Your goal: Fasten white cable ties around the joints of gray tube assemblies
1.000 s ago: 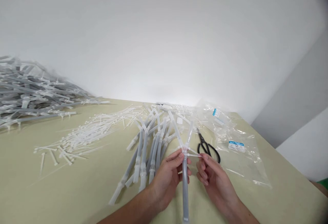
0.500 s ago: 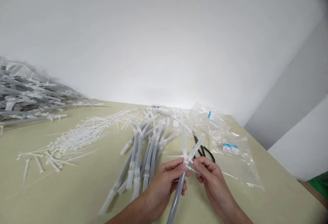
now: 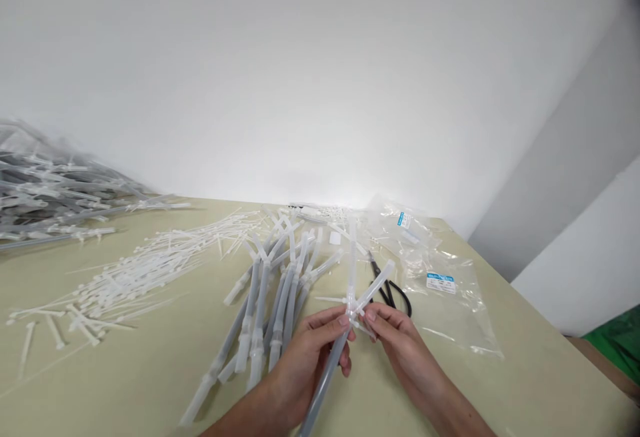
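My left hand (image 3: 311, 350) is closed round a translucent grey tube (image 3: 326, 380) just below its Y-shaped joint. Two clear branches rise from that joint, one nearly upright and one leaning right. White cable ties sit around the joint; the tail of one sticks out to the left, and another cable tie (image 3: 364, 328) points down to the right. My right hand (image 3: 406, 347) pinches at the right side of the joint, thumb and forefinger on a cable tie; its exact hold is partly hidden. Left of my hands lie several similar branched tubes (image 3: 260, 310) in a bundle.
Loose white cable ties (image 3: 145, 263) spread across the table's left side. Behind them is a large heap of tube assemblies (image 3: 60, 190). Black-handled scissors (image 3: 387, 287) lie beyond my right hand, beside clear plastic bags (image 3: 455, 303) with blue labels. A white wall (image 3: 300, 90) closes off the back.
The whole view has shifted slightly, so the table's contents appear a little further left. Both hands keep their hold at the joint, with only slight finger movement.
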Tool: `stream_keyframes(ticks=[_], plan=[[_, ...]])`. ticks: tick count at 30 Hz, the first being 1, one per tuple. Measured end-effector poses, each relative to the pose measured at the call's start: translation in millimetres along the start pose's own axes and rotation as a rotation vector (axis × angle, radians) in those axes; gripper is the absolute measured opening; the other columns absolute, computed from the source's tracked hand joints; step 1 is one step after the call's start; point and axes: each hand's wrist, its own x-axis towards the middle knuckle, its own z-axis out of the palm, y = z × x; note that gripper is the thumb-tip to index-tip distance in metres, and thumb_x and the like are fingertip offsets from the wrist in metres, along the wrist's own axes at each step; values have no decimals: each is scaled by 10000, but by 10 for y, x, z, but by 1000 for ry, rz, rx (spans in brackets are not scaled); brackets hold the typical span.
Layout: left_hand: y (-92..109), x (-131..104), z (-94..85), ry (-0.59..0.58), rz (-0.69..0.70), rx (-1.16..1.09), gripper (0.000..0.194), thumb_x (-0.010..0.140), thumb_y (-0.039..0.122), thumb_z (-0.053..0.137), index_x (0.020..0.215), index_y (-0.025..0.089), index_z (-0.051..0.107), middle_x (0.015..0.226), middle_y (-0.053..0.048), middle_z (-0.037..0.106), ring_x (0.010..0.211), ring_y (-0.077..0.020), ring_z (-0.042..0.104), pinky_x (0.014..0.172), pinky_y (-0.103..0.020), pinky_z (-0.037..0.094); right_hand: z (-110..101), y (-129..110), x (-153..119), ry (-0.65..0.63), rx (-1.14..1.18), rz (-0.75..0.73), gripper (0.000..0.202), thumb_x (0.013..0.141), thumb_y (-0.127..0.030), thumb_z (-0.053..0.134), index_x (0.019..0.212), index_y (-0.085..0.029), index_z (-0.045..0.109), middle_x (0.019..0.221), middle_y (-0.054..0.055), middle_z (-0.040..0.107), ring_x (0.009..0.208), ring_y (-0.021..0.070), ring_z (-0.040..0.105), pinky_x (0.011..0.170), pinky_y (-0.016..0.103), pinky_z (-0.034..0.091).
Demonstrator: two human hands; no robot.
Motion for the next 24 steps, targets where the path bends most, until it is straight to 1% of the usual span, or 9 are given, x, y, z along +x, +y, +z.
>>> stream_keyframes(ticks=[3,5,9,12,15,18,20,24], plan=[[3,5,0,-16,-5,21,197,815,298,584,855,123,665,725,-11,510,479,-62,431,495,-238,386,17,-26,1,-35,49,16,214,790,-371,645,701,-177,661,668,30,601,738,191,495,757,319,346],[11,8,1,-19,-15,38,201,818,308,582,838,124,659,721,-7,508,468,-60,429,481,-233,374,9,-27,5,-33,95,48,230,766,-379,667,661,-175,656,649,31,608,729,194,508,751,317,351],[49,5,9,-13,-46,75,228,806,335,601,757,115,640,698,-4,503,455,-50,415,438,-211,323,-33,-9,14,35,112,91,273,699,-428,718,614,-175,658,605,13,588,658,175,488,695,302,347],[79,-3,22,-4,-54,81,220,800,337,610,781,121,642,707,-2,506,460,-48,416,432,-204,308,-51,-15,8,76,81,85,289,665,-445,742,590,-178,661,564,1,567,631,174,485,697,314,354],[86,-1,28,1,-58,71,211,805,331,603,819,125,645,724,-3,511,465,-49,420,443,-208,323,-48,-44,-2,38,93,85,279,681,-433,736,590,-179,662,565,5,582,643,180,506,714,324,363],[65,13,14,-11,-73,41,220,821,328,577,771,120,628,710,0,501,451,-46,403,451,-215,342,-39,-76,-6,-15,105,81,247,725,-392,713,619,-176,660,636,23,633,697,186,534,735,323,363],[46,24,-1,-20,-87,22,234,832,328,559,741,119,613,690,4,493,445,-46,396,451,-216,346,-33,-90,-5,-25,92,72,228,744,-371,701,641,-172,663,676,34,655,716,187,541,737,320,363],[21,34,-14,-17,-83,20,247,832,329,558,717,117,604,649,9,480,437,-48,396,456,-217,356,-25,-88,-6,-37,91,57,222,751,-367,696,649,-173,662,681,36,659,718,188,545,739,322,367]])
